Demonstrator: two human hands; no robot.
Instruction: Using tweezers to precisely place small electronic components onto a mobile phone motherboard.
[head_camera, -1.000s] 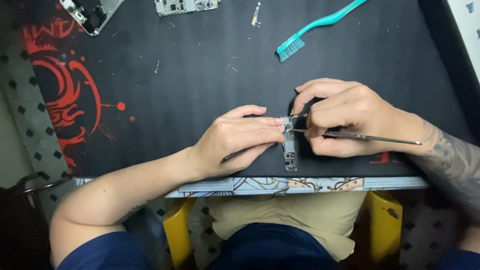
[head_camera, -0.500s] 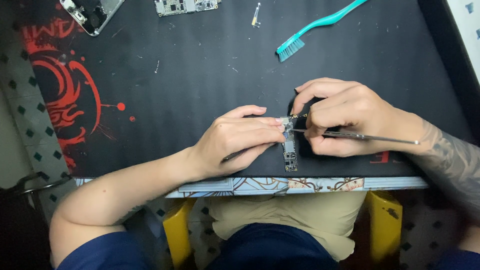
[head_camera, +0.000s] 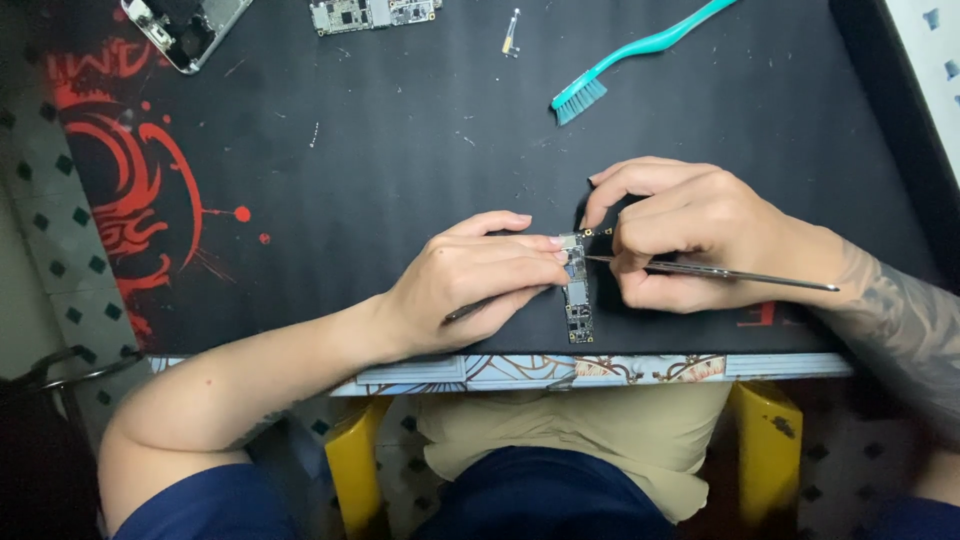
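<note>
circuit board (head_camera: 577, 290), narrow strip, lies upright-in-frame near front edge of table (head_camera: 420, 150), between both hands. head view: left hand (head_camera: 480, 280) fingers curled, tips pressing board's upper left edge, thin dark tool under palm. right hand (head_camera: 690, 235) closed on metal tweezers (head_camera: 720, 272), tip at board's upper part, index finger touching board top. teal brush (head_camera: 630, 55) far side of table, well apart. opened phone frame (head_camera: 185, 25) & 2nd board (head_camera: 375, 12) at far left edge. red-print mat on table.

We see the circuit board (head_camera: 577, 295) on the mat (head_camera: 400, 150) near its front edge, between 2 hands; the brush (head_camera: 640, 50) lies behind.
</note>
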